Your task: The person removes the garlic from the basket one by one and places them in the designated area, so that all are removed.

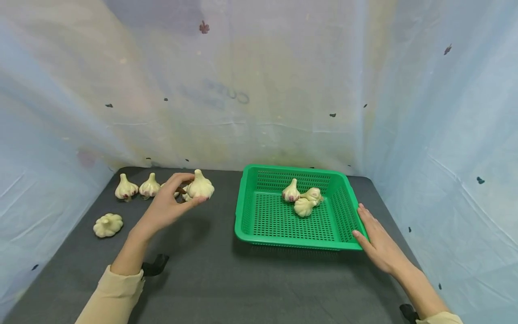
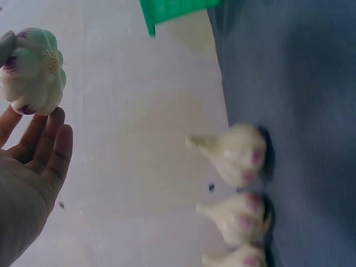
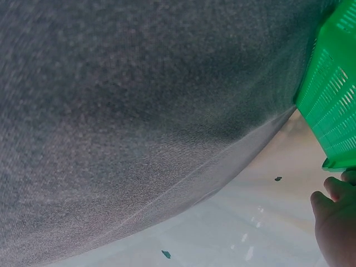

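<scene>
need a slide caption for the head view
Left hand holds a garlic bulb; right hand touches a green basket containing three bulbs.

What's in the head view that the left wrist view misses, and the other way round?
Only the head view shows the right hand at the green basket and the three garlic bulbs inside.

Only the left wrist view shows the root end of the held bulb.

Both show the left hand holding that bulb, some basket, and other bulbs on the dark table.
</scene>
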The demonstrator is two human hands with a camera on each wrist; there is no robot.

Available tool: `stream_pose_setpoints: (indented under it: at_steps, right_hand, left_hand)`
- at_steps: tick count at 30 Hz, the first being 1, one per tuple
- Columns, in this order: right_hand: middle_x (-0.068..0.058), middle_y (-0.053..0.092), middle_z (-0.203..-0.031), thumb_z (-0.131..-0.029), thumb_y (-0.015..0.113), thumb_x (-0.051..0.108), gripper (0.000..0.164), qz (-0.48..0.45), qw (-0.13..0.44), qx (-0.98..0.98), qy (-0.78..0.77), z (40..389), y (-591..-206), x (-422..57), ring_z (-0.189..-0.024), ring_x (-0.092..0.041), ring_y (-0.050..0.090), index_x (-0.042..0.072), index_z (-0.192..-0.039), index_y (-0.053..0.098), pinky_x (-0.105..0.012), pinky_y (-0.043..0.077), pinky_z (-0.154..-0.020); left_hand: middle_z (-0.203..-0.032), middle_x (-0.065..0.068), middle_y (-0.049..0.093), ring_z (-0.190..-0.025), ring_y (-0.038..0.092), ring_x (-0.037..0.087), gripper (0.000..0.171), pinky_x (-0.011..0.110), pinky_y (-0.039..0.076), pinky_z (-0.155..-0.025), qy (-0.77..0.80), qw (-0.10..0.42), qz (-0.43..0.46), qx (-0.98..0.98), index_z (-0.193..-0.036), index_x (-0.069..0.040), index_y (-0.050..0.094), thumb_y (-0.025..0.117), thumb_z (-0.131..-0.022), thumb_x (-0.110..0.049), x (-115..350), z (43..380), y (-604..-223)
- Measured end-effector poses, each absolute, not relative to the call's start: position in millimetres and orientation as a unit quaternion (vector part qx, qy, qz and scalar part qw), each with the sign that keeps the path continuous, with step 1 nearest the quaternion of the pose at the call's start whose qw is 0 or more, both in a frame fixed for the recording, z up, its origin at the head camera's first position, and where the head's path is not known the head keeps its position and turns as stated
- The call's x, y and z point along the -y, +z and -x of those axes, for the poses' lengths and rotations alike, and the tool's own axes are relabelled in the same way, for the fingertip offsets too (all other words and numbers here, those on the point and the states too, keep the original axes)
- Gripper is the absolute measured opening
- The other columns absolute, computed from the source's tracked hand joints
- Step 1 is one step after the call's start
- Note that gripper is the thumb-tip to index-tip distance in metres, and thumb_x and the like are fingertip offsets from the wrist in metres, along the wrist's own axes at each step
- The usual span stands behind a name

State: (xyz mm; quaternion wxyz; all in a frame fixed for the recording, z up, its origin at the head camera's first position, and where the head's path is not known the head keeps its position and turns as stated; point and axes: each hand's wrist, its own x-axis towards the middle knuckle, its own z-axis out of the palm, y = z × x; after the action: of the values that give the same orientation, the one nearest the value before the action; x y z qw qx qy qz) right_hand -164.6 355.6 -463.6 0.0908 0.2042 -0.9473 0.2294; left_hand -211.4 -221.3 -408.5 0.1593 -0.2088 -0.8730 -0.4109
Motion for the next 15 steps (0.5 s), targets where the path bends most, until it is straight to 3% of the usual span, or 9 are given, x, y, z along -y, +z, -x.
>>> stream_pose_setpoints:
  at_steps: [6,10,15]
  right_hand:
    - [-0.015,0.012,-0.174,-0.111,0.05,0.025,0.07,-0.21,0.095,0.945,0.233,164,-462,-356,-0.161,-0.026,0.006,0.004,-0.167,0.013,-0.023,-0.003,-0.126]
    - [-0.016,0.012,-0.173,-0.111,0.05,0.024,0.07,-0.212,0.094,0.944,0.234,164,-462,-356,-0.161,-0.023,0.005,0.003,-0.167,0.013,-0.019,-0.004,-0.124]
    - [-0.019,0.012,-0.173,-0.111,0.049,0.024,0.07,-0.209,0.086,0.945,0.236,165,-463,-357,-0.161,-0.027,0.005,0.004,-0.167,0.012,-0.023,-0.004,-0.126]
  left_hand:
    - [-0.141,0.013,0.057,-0.118,0.058,0.029,0.062,0.024,0.047,-0.087,-0.38,0.167,0.176,0.893,-0.145,-0.007,0.056,0.083,-0.092,-0.027,249,197,-407]
    - [-0.142,0.017,0.057,-0.125,0.056,0.038,0.064,0.037,0.047,-0.091,-0.36,0.161,0.155,0.906,-0.145,-0.006,0.056,0.083,-0.092,-0.028,266,188,-402]
    - [-0.14,0.023,0.056,-0.114,0.059,0.039,0.07,0.053,0.048,-0.09,-0.327,0.144,0.136,0.924,-0.146,0.0,0.053,0.084,-0.091,-0.031,288,178,-398]
